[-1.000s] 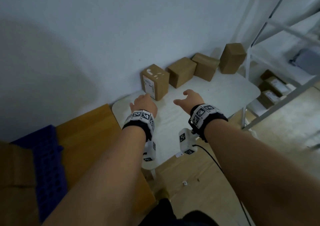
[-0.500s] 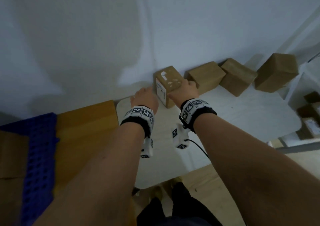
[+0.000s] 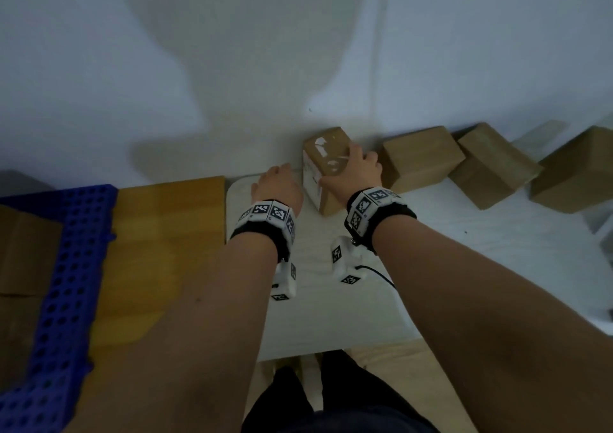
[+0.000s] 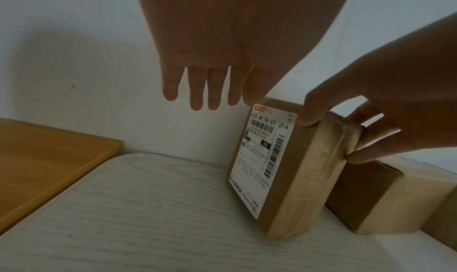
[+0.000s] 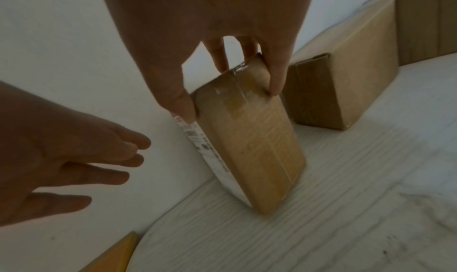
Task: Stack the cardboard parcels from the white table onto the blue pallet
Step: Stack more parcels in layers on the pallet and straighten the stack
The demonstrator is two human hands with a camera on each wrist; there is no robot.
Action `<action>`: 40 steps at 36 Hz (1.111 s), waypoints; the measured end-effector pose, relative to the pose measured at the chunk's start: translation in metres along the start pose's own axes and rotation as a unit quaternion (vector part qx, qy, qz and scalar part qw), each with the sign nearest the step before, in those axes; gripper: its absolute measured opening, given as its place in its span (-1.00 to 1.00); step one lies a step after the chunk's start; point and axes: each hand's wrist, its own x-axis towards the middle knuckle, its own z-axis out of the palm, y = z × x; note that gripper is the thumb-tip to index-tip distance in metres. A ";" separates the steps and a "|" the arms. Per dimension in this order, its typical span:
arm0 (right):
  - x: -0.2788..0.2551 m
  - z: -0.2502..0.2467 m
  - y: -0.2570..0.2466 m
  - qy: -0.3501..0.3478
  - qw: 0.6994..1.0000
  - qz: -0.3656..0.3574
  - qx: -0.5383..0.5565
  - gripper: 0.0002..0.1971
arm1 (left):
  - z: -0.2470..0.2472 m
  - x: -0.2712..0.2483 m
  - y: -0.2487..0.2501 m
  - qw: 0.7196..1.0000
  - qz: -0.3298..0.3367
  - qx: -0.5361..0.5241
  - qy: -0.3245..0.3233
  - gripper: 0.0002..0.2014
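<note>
An upright cardboard parcel with a white shipping label (image 3: 323, 164) (image 4: 291, 168) (image 5: 249, 139) stands at the back left of the white table (image 3: 447, 250), by the wall. My right hand (image 3: 351, 170) (image 5: 227, 92) grips its top, thumb on the label side and fingers over the far edge. My left hand (image 3: 277, 183) (image 4: 205, 92) hovers just left of the parcel with straight fingers and touches nothing. The blue pallet (image 3: 63, 283) lies at the left.
Three more cardboard parcels (image 3: 421, 157) (image 3: 494, 167) (image 3: 577, 170) line the wall to the right on the table. A yellow wooden board (image 3: 166, 250) lies between table and pallet. Cardboard (image 3: 23, 250) sits on the pallet's far left.
Both hands reached forward to the labelled parcel. My right hand has taken hold of its top; my left hand has come up beside its label side.
</note>
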 end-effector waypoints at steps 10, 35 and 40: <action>-0.015 0.000 -0.004 -0.089 0.988 -0.012 0.123 -0.42 | 0.007 -0.014 -0.011 0.996 -0.080 -0.008 -0.027 -0.61; -0.016 0.044 0.022 -0.184 0.978 0.081 0.058 -0.68 | 0.038 -0.039 -0.020 0.979 -0.133 -0.093 -0.126 -0.67; -0.025 0.042 0.012 -0.169 0.983 0.043 0.052 -0.83 | 0.027 -0.053 -0.027 0.981 -0.130 -0.094 -0.107 -0.67</action>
